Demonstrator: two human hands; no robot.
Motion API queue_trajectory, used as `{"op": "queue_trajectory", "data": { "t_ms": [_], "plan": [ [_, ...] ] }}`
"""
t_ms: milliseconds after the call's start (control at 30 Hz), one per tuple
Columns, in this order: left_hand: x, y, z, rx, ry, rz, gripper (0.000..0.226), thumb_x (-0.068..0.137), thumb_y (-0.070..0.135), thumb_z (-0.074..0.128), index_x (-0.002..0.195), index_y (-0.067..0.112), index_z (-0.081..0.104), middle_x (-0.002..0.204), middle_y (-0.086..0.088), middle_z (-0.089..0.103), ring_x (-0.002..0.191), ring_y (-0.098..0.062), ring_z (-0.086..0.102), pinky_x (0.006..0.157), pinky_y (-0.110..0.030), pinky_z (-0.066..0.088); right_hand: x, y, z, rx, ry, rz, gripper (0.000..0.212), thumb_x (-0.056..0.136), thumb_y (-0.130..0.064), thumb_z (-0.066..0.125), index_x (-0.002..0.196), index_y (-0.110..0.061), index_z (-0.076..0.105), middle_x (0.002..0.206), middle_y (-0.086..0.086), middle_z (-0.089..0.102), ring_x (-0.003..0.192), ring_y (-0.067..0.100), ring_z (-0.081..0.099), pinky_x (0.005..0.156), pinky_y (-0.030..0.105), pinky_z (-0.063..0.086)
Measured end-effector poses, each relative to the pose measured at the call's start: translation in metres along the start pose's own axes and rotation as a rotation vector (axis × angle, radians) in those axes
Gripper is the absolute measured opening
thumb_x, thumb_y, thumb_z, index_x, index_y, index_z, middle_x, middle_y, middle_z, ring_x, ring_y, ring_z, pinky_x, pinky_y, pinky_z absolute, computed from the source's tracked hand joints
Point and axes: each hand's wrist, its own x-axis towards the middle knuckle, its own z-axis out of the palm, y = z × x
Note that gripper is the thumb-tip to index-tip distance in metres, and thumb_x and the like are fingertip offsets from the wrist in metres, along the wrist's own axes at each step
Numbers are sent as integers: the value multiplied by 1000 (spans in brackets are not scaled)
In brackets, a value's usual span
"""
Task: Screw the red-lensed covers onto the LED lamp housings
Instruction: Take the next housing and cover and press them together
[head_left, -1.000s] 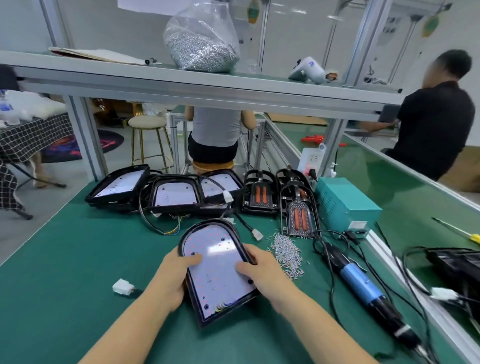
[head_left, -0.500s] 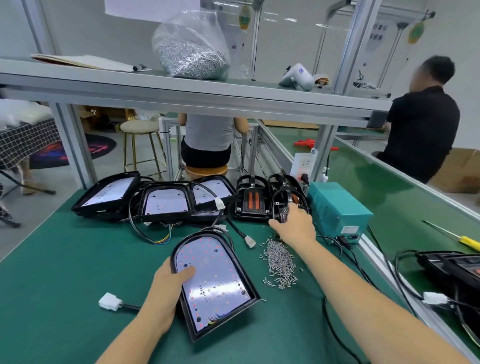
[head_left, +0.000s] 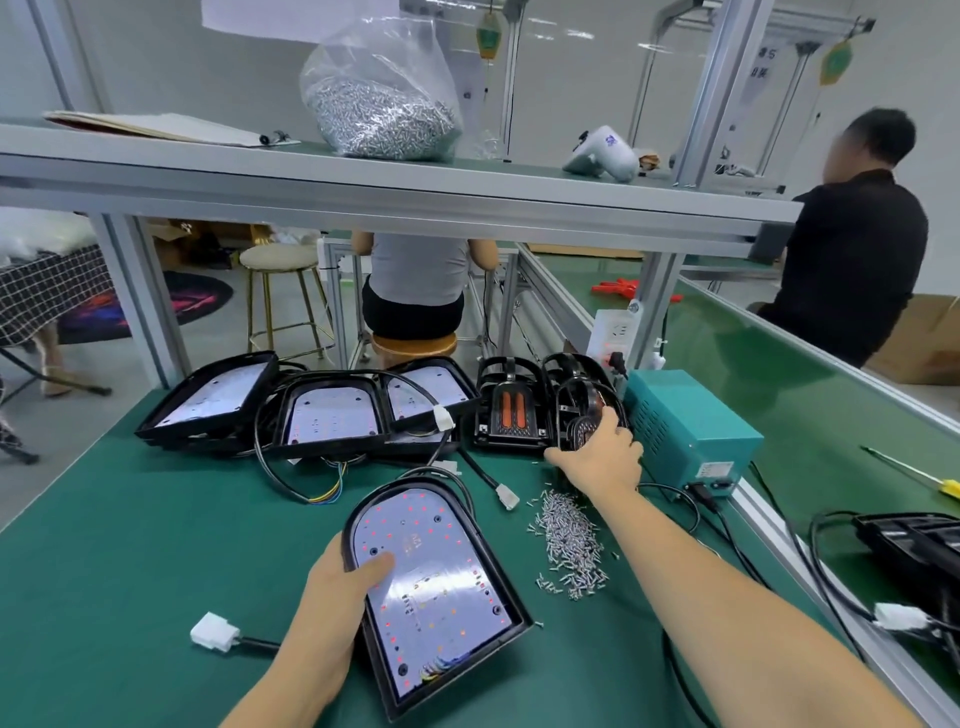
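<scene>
Left hand (head_left: 335, 587): grips the near housing (head_left: 434, 587) by its left edge, thumb lying on the LED board, fingers curled under the rim.
Housing: flat on the green mat (head_left: 104, 571), rounded end pointing away, board face up and uncovered.
Plug (head_left: 214, 630): white, on the mat just left of the left wrist, its black cable running toward the housing.
Screws (head_left: 569, 543): loose pile on the mat between the housing and the right forearm.
Right hand (head_left: 600, 457): reached past the screws, fingers curled round the near edge of a black cover (head_left: 584, 410), which stands tilted.
Second cover (head_left: 511, 410): just left of the right hand, red lens strips facing up.
Box (head_left: 691, 421): teal, just right of the right hand.
More housings (head_left: 332, 413): a row beyond the left hand, boards up, cables tangled among them.
Shelf (head_left: 363, 182): overhead, carrying a clear bag of screws (head_left: 379, 98).
</scene>
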Motion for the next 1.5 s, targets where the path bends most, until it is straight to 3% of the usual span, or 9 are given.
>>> {"op": "queue_trajectory", "data": {
  "t_ms": [200, 367, 500, 633, 800, 967, 1233, 1367, 1500],
  "plan": [
    [1, -1, 0, -31, 7, -5, 27, 90, -2, 55, 109, 17, 62, 106, -6, 71, 98, -30, 65, 86, -45, 51, -18, 2, -14, 417, 30, -128, 104, 70, -47, 84, 151, -18, 25, 152, 9, 35, 139, 33, 30, 109, 50, 33],
    [5, 1, 5, -154, 64, -49, 14, 95, 10, 52, 105, 14, 62, 105, -9, 71, 89, -26, 67, 75, -39, 51, -54, -4, -31, 364, -59, -288, 104, 69, -47, 84, 150, -20, 27, 150, 3, 38, 140, 24, 27, 112, 45, 34],
    [3, 11, 17, -405, 163, -190, 29, 97, 37, 50, 91, 13, 65, 74, -1, 75, 59, -17, 71, 60, -32, 47, -101, -14, -43, 279, -159, -441, 104, 66, -57, 81, 150, -25, 29, 147, -5, 39, 136, 14, 29, 110, 37, 34],
    [-2, 15, 22, -536, 205, -221, 37, 98, 40, 47, 84, 10, 63, 60, -5, 71, 46, -21, 67, 57, -33, 46, -154, -27, -43, 91, -160, -629, 101, 66, -65, 70, 149, -22, 31, 141, -6, 43, 123, 17, 34, 105, 30, 31],
    [-3, 11, 22, -616, 153, -237, 49, 100, 42, 39, 98, 2, 67, 94, -20, 72, 79, -34, 70, 73, -44, 51, -195, -35, -36, -85, -149, -745, 100, 66, -74, 58, 147, -21, 34, 137, -4, 45, 121, 22, 35, 107, 32, 30],
    [-6, 11, 17, -682, 66, -236, 50, 101, 38, 32, 97, 2, 66, 86, -18, 74, 69, -31, 72, 69, -42, 47, -209, -36, -19, -203, -175, -782, 95, 69, -77, 54, 145, -22, 36, 132, -5, 46, 116, 21, 36, 103, 31, 30],
    [-10, 8, 8, -619, 45, -213, 42, 102, 33, 34, 102, 4, 65, 88, -15, 74, 71, -27, 73, 69, -40, 48, -212, -32, -4, -214, -214, -758, 101, 68, -83, 51, 146, -20, 35, 141, -3, 42, 119, 21, 36, 100, 32, 29],
    [-12, 9, 5, -564, 11, -238, 40, 102, 32, 37, 97, 5, 67, 87, -13, 75, 69, -25, 73, 67, -40, 49, -209, -28, -1, -238, -186, -811, 100, 65, -90, 35, 139, -23, 44, 143, -9, 36, 124, 18, 33, 98, 31, 26],
    [-9, 8, 7, -412, 66, -148, 19, 96, 6, 44, 102, 10, 62, 89, -11, 74, 74, -25, 70, 74, -43, 54, -205, -25, 1, -239, -189, -847, 98, 67, -89, 28, 138, -23, 45, 141, -11, 37, 124, 17, 34, 98, 31, 25]
  ]
}}
